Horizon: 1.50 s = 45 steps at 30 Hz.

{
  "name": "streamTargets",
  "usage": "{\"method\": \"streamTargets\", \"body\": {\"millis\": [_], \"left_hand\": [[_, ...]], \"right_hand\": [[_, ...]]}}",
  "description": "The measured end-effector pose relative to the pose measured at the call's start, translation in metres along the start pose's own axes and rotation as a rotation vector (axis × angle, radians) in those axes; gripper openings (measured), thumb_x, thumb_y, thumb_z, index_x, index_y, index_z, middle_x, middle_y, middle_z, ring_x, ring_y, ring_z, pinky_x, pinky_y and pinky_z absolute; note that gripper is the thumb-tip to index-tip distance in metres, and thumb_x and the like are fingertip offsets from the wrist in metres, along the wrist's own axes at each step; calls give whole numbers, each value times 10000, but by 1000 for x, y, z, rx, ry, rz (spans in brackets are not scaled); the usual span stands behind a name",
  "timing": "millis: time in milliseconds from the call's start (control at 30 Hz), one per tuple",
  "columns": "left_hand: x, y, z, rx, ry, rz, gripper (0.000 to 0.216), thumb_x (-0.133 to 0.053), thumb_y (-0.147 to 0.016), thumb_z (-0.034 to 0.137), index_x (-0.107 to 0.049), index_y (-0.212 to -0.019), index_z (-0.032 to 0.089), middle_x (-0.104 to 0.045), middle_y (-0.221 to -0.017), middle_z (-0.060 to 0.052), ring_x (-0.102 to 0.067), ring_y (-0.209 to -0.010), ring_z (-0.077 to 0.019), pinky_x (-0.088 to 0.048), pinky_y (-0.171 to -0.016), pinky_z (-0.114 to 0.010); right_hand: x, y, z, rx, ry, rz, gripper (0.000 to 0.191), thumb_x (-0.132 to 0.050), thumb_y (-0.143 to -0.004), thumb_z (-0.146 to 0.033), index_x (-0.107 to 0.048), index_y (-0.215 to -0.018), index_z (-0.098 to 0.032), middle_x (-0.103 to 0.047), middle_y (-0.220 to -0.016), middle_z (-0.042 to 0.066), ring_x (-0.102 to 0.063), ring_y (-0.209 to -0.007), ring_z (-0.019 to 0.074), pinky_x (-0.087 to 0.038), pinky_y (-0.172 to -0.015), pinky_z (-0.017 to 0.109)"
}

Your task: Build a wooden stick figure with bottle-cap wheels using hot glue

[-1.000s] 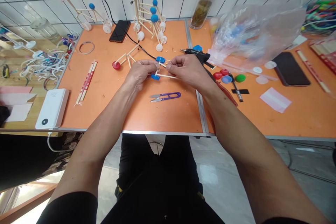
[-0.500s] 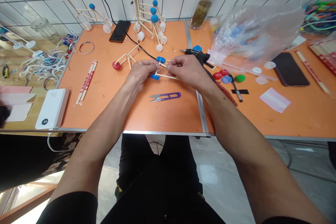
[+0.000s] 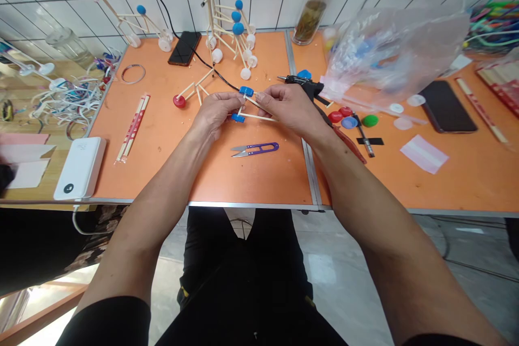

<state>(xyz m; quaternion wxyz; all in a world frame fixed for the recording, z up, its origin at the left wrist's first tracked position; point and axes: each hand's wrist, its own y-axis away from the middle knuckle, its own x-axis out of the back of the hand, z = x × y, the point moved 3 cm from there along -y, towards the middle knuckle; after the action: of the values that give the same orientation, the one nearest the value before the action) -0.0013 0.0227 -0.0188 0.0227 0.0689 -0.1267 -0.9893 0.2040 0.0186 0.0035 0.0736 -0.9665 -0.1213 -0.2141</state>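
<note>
Over the middle of the orange table, my left hand [image 3: 217, 112] pinches the left end of a small frame of thin wooden sticks [image 3: 259, 117]. A blue bottle cap [image 3: 246, 91] sits at the frame's far side and another blue cap [image 3: 238, 118] at its near side. My right hand [image 3: 284, 105] is closed, thumb against fingers, on a stick of the same frame; the fingertips partly hide the joint. Just below lie purple-handled thread snips [image 3: 255, 149]. To the left a stick piece with a red cap [image 3: 179, 101] rests on the table.
Behind my hands stands a stick model with blue balls [image 3: 237, 28], near a black phone [image 3: 184, 48]. A black glue gun [image 3: 302, 85] lies beside my right hand, with loose caps [image 3: 370, 120] farther right. A plastic bag [image 3: 397, 54], wrapped chopsticks [image 3: 133, 128] and a white power bank [image 3: 80, 168] are around.
Both hands stay almost in place on the stick frame. My right fingertips have shifted very slightly; the rest of the table looks the same.
</note>
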Motion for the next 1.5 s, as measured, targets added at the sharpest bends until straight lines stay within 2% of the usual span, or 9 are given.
{"method": "streamTargets", "body": {"millis": [133, 367, 567, 800, 1033, 1267, 1500], "left_hand": [[2, -1, 0, 2, 17, -7, 149, -933, -872, 109, -829, -823, 203, -765, -760, -16, -671, -714, -135, -557, -748, -261], [8, -13, -10, 4, 30, 35, 148, -948, -850, 164, -811, -856, 220, -770, -783, -18, -762, -803, -182, -612, -807, -310], [13, -18, -10, -35, 54, 36, 165, -971, -843, 189, -814, -864, 237, -791, -799, -15, -791, -839, -188, -626, -790, -302], [14, -15, -6, -36, 36, 58, 234, -1031, -815, 233, -803, -868, 243, -781, -782, -1, -778, -797, -170, -632, -791, -295], [12, -17, -8, -46, 52, 72, 151, -960, -879, 174, -814, -869, 215, -779, -781, -9, -752, -774, -152, -594, -736, -261], [10, -12, -5, -39, 40, 62, 152, -923, -966, 156, -828, -861, 212, -768, -805, -6, -715, -779, -134, -553, -729, -242], [9, -11, -3, -64, 43, 45, 138, -917, -909, 147, -834, -825, 216, -776, -780, -8, -672, -721, -135, -554, -714, -257]], "right_hand": [[0, -1, 2, 17, 26, 6, 617, -837, -1098, -788, -701, -802, -264, -761, -822, 60, -657, -820, 233, -487, -761, 384], [-3, -4, 4, -20, -69, 51, 646, -713, -1147, -850, -714, -871, -266, -803, -867, 68, -709, -855, 242, -584, -808, 392], [4, -4, 3, -4, -37, 67, 508, -839, -1134, -661, -730, -841, -261, -787, -873, 59, -700, -873, 240, -583, -841, 397], [1, -5, 5, -7, -43, 87, 249, -981, -951, -349, -766, -875, -249, -782, -887, 32, -700, -876, 229, -554, -820, 380], [0, -6, 8, 4, -55, 97, 227, -994, -896, -312, -776, -881, -252, -777, -878, 34, -696, -861, 229, -551, -794, 384], [0, -5, 8, 13, -58, 106, 210, -978, -905, -289, -771, -876, -264, -787, -897, 40, -722, -885, 246, -571, -814, 400], [-2, -6, 9, 17, -57, 114, 182, -941, -916, -223, -766, -880, -255, -757, -852, 44, -711, -869, 243, -576, -798, 397]]}}
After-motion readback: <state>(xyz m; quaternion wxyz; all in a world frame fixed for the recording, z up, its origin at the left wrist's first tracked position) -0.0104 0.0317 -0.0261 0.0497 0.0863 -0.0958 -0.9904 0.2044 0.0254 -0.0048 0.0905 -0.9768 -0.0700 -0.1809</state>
